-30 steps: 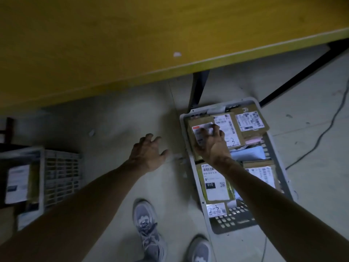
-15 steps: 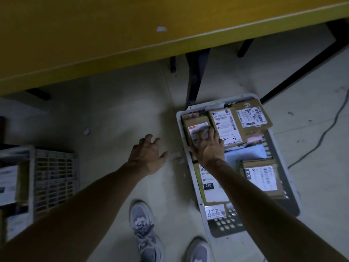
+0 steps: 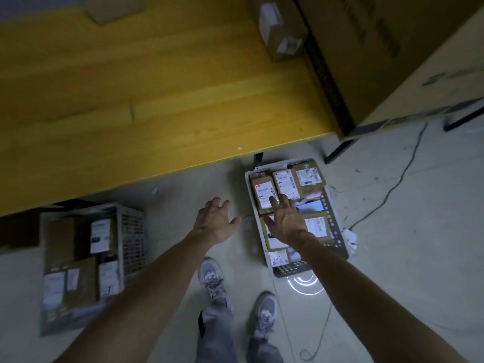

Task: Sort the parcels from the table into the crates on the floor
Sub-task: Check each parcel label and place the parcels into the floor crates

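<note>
A white crate (image 3: pixel 250 205) lies on the floor at the centre right, holding several brown labelled parcels. A brown parcel (image 3: pixel 263 196) with a white label lies flat at the crate's far left corner. My right hand (image 3: pixel 285 221) hovers over the crate just below that parcel, fingers spread and holding nothing. My left hand (image 3: pixel 213 221) hangs open over the bare floor left of the crate. A second white crate (image 3: pixel 131 239) at the left also holds several parcels. On the yellow table (image 3: pixel 157 100), a small labelled parcel (image 3: pixel 281 32) sits at the far right.
A large cardboard box (image 3: pixel 379 48) stands on the table's right end. Another brown box (image 3: pixel 112 6) sits at the table's far edge. A black cable (image 3: pixel 392 187) trails across the floor right of the crate. My grey shoes (image 3: pixel 212 279) stand between the two crates.
My right hand has let go of the brown parcel in the crate's far left corner and drawn back. My head has risen, bringing the tabletop and the left crate into view.
</note>
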